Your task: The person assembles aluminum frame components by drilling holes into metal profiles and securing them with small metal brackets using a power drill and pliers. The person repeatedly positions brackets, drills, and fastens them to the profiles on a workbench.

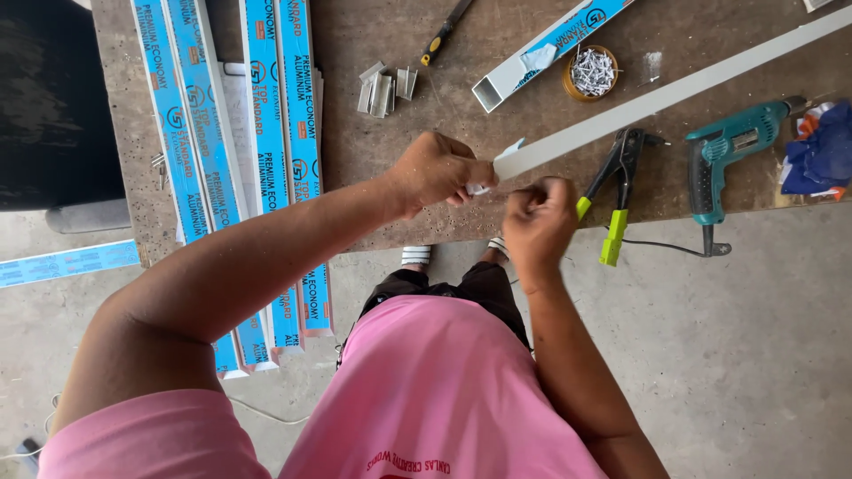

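Blue-wrapped profiles (266,133) are lying in a row at the left of the workbench (373,53). The left hand (437,168) is gripping the near end of a long white bar (657,99), fingers curled round it. Just beside it, the right hand (539,222) is pinching something small, too hidden to tell. Pliers (612,191) and a drill (728,155) are lying at the right.
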